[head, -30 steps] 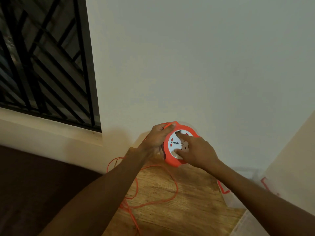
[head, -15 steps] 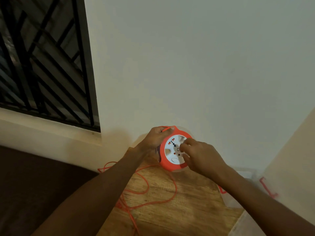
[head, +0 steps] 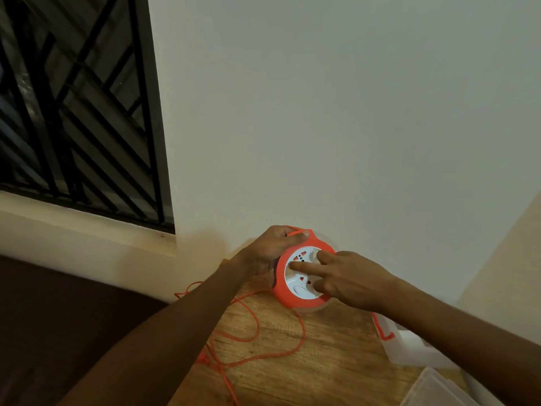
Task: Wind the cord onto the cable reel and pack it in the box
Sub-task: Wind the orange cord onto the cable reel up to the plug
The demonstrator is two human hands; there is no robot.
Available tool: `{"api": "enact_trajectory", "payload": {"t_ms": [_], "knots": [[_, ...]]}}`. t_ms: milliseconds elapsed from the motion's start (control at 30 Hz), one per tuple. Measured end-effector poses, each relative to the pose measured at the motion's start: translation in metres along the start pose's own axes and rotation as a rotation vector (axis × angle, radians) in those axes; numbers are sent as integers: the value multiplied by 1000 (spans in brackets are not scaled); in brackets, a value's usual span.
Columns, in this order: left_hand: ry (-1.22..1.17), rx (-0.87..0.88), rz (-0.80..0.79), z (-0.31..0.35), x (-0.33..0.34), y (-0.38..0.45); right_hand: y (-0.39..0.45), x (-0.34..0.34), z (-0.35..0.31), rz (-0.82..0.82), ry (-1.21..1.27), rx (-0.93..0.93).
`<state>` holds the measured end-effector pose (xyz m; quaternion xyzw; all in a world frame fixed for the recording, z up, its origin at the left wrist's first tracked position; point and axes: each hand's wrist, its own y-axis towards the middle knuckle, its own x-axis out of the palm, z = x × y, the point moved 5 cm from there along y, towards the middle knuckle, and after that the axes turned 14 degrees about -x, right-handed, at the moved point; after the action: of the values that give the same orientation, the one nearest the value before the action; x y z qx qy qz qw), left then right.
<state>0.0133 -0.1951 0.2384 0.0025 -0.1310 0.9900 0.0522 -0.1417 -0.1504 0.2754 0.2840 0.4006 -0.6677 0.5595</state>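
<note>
- Cable reel [head: 295, 291]: upright above the wooden table [head: 322, 361], your left hand [head: 270, 247] closed around its rim.
- Right hand [head: 348, 281]: fingers spread, pressing its white face.
- Cord [head: 257, 332]: loose on the table.

wall [head: 351, 127] blocks 12 o'clock | cord [head: 257, 335] loops litter worktop [head: 322, 361] 7 o'clock | box [head: 409, 347] crowds 4 o'clock

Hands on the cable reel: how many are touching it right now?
2. The left hand grips the cable reel at its upper left edge; the right hand presses its fingers on the white face.
</note>
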Motion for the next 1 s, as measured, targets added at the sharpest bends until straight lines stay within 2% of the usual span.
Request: {"api": "enact_trajectory", "payload": {"t_ms": [333, 533, 867, 1000], "knots": [[-1, -35, -24, -7, -2, 1, 7, 1, -12, -89, -46, -53], [119, 3, -12, 3, 6, -2, 14, 14, -21, -171, -33, -2], [31, 85, 16, 19, 1, 1, 15, -1, -5, -162, 27, 269], [-23, 94, 70, 16, -1, 1, 12, 1, -1, -133, -26, 316]]}}
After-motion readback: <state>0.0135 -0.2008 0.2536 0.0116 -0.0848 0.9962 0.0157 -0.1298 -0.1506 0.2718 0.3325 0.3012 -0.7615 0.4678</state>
